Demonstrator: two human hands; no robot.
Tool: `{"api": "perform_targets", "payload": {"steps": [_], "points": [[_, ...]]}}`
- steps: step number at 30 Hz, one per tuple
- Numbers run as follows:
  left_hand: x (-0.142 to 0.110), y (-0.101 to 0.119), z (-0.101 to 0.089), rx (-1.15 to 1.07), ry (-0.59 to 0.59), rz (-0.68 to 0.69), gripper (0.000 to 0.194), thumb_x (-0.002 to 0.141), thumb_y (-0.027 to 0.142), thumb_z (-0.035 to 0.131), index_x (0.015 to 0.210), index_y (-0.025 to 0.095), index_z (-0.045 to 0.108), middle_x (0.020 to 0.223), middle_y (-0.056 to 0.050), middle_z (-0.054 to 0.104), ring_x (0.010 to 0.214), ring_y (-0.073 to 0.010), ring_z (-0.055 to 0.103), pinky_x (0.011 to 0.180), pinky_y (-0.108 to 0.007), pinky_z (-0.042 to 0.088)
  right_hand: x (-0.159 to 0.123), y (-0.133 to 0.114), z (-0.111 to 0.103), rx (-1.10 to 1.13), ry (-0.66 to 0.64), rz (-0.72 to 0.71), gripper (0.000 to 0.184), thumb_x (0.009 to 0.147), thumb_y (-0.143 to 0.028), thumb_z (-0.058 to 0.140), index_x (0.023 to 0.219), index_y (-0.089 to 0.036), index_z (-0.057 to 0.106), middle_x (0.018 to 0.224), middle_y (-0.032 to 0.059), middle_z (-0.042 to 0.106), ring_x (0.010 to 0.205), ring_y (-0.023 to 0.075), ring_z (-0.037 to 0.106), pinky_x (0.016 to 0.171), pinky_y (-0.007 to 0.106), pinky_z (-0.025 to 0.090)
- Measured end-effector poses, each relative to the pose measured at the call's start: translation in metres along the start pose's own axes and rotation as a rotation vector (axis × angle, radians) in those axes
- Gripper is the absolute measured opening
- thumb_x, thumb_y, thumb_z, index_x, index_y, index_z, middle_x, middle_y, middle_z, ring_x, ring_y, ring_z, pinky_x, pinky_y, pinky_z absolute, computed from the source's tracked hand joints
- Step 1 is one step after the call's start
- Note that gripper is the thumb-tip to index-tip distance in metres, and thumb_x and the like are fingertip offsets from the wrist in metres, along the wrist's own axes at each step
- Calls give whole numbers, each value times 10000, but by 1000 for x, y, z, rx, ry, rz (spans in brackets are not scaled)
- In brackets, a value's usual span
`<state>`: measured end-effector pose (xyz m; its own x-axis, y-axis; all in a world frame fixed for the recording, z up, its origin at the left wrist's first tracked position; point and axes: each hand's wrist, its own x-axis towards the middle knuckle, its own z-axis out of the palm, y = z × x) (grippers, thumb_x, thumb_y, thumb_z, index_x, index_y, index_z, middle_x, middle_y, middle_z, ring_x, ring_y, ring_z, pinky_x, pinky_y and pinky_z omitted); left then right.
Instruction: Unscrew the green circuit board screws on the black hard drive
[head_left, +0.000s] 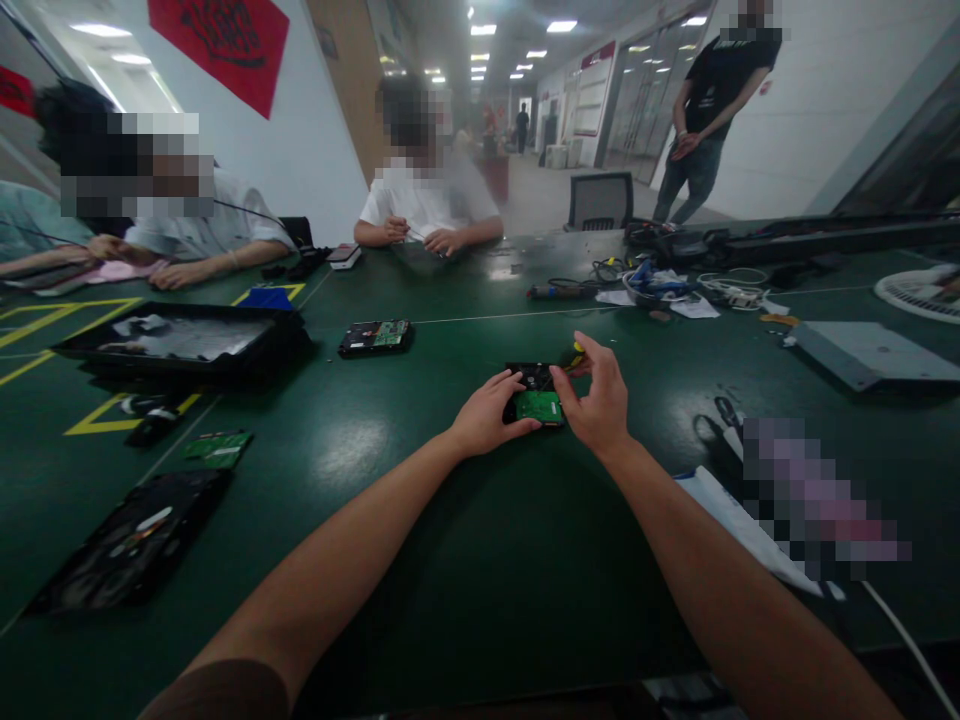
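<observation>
A hard drive [534,376] with a green circuit board [540,407] facing up lies on the green table in front of me. My left hand [486,414] grips its left side, thumb along the near edge and fingers over the far edge. At the drive's right end is my right hand [601,402], its fingers closed around a small screwdriver [576,354] with a yellow and black handle. The thumb of that hand is close to the drive's right corner. I cannot make out the screwdriver's tip.
Left lie a black tray [187,345], another hard drive [375,337], a loose green board [217,449] and a black drive casing [139,540]. Right are a silver box [877,352], tangled cables [660,283] and a white packet [750,530]. Several people are across the table and beyond.
</observation>
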<state>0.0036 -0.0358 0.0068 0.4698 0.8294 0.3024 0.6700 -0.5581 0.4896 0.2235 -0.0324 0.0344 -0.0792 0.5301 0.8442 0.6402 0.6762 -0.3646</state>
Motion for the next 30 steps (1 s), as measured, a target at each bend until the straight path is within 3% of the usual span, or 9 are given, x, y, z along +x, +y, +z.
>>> {"api": "perform_targets", "payload": {"steps": [6,12,18,23,30], "points": [[1,-1,1,7,1,6,699,859,618,752,1381,180,595,1591,-156,516,1566,-326,362,1279,-536,350,1,-2,-1,16,-10,-11,618,1015,-285,543,1603,-276,353,1407,147,610,1030,260,700,929,504,636],[-1,0,-1,11,-1,6,691,866,614,748,1387,188,591,1593,-151,515,1568,-326,359,1279,-540,350,1,-2,-1,11,-12,8,617,996,-338,614,1576,-312,404,1288,117,648,967,257,698,891,509,645],[0,2,-2,-2,1,5,678,865,604,751,1378,188,597,1590,-157,516,1567,-331,359,1279,-547,349,1,-3,-1,15,-18,4,615,1027,-284,528,1615,-310,350,1345,127,638,988,254,702,931,518,631],[0,3,-2,1,0,9,675,873,598,746,1385,188,588,1600,-154,504,1568,-332,358,1278,-550,350,1,-3,-2,9,2,8,614,995,-325,604,1576,-321,406,1269,110,641,1029,266,679,888,499,645],[0,2,-1,6,10,7,691,867,608,751,1381,177,588,1591,-161,515,1564,-328,365,1277,-539,357,1,-2,0,21,9,-18,611,1021,-266,544,1603,-291,364,1354,138,624,1020,258,697,907,503,641]]}}
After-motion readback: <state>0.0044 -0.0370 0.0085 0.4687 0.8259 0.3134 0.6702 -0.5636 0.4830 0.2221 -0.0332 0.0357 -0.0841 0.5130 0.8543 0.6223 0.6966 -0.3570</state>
